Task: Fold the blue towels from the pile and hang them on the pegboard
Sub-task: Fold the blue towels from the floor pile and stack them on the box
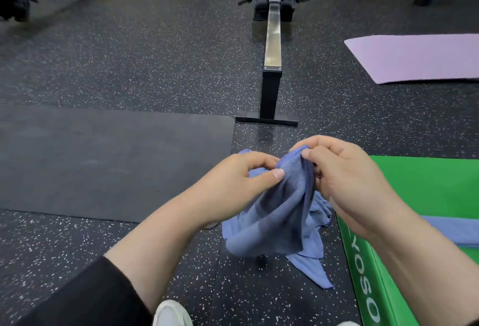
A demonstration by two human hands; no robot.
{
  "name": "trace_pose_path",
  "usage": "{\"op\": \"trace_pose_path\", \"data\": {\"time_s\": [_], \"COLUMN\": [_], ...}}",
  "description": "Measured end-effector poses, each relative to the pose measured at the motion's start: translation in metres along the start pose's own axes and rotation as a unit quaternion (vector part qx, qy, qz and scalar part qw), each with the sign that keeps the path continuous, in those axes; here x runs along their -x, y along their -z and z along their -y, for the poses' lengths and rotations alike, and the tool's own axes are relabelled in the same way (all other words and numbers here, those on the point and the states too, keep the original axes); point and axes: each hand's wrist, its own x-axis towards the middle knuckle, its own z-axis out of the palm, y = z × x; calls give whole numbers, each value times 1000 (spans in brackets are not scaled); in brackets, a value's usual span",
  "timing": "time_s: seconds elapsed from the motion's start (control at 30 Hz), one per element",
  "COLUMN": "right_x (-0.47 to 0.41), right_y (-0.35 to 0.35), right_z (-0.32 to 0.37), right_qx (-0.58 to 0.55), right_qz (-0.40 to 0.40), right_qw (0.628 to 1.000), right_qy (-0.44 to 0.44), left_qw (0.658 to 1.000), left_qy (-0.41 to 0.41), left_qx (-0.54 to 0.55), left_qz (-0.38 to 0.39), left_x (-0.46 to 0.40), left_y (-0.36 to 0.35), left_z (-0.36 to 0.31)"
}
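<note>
Left hand: we find the left hand [241,180] near centre, thumb and curled fingers pinching the upper edge of a crumpled blue cloth towel [274,217].
Right hand: we find the right hand [344,183] just right of the left, fingers curled round the top of the same towel, thumb pressed against the fabric.
Held towel: we note it is lifted at its top between both hands, its lower part hanging in folds above the floor.
Towel pile: we see more loose blue towel fabric [311,268] on the floor beneath and behind the held towel, beside the green box; we cannot tell how many pieces.
Folded towel: we record a flat blue folded towel [456,232] lying on top of the box at the near right.
Green box: we observe a green padded box with white lettering [427,185] at the near right.
Floor: we note black speckled rubber flooring [155,53], with a plain dark mat [103,160] on the left.
Far centre: a black rowing machine with a steel rail [272,40].
Far right: a lilac exercise mat [420,57] lying flat.
Near edge: a black sleeve [85,297] on the left arm and a white shoe [172,314].
</note>
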Motion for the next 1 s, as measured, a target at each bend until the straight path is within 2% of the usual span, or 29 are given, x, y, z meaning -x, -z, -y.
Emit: {"op": "trace_pose_path", "data": {"time_s": [0.13, 0.27, 0.37, 0.5, 0.67, 0.87, 1.0], "right_x": [2, 4, 4, 5, 4, 8, 13], "right_y": [-1, 4, 10, 17, 26, 43, 57], "right_z": [0, 4, 6, 12, 15, 20, 21], "right_qx": [4, 136, 218, 273, 335, 354, 343], "right_qz": [7, 39, 48, 2, -30, -89, -147], "right_qw": [1000, 989, 973, 958, 936, 925, 923], "right_qy": [-1, 41, 59, 94, 101, 105, 92], "left_qw": [998, 995, 996, 997, 995, 977, 966], "left_qy": [-18, -29, -35, -30, 21, 49, 83], "left_qx": [-6, 26, 3, -31, -73, -187, -221], "left_qz": [-66, -88, -87, -59, -62, -95, -108], "left_x": [-1, -2, -2, 3, 7, 19, 33], "left_y": [-7, -7, -6, -3, 6, 23, 41], "left_z": [-1, 0, 1, 3, 13, 32, 42]}}
